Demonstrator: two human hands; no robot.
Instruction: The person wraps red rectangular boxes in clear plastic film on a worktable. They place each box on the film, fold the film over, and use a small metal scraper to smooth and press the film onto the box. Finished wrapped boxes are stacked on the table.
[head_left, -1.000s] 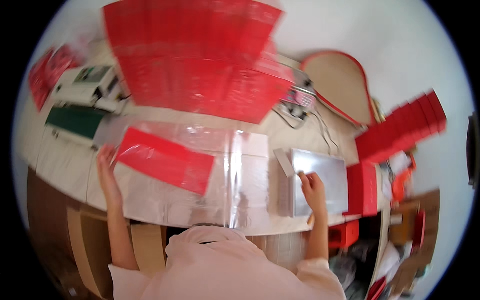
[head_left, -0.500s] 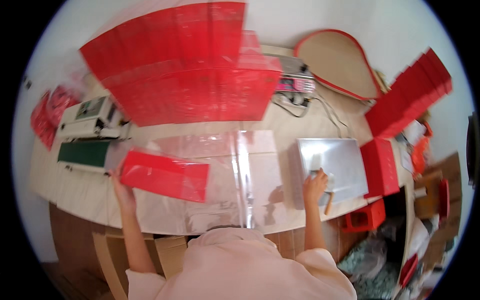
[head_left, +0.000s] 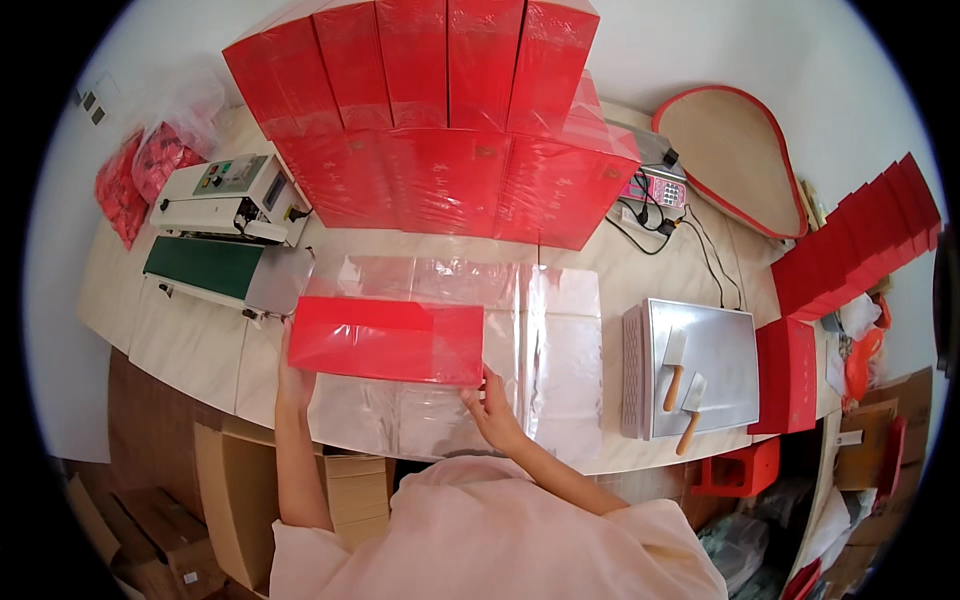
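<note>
A red box (head_left: 385,342) with a glossy clear film over it is held above the table in front of me. My left hand (head_left: 294,372) grips its left end, the fingers partly hidden by the box. At the near right corner, my right hand (head_left: 492,408) has its fingers on the box's edge. Clear plastic film sheets (head_left: 560,340) lie flat under the box. To the right, two flat metal scrapers, one scraper (head_left: 673,372) and another scraper (head_left: 690,418), rest on a silver metal hot plate (head_left: 725,360); their wooden handles point toward me.
A sealing machine (head_left: 225,200) with a green belt (head_left: 200,266) stands at left. Film-wrapped red boxes (head_left: 440,180) are stacked at the back. More red boxes (head_left: 855,245) rise at right, near cables (head_left: 705,265) and a tan board (head_left: 730,155). Open cartons (head_left: 230,490) sit below the table.
My right hand has left the scraper on the hot plate and moved left to the box's right end. The box is now level and shifted right in view. The whole view has shifted too.
</note>
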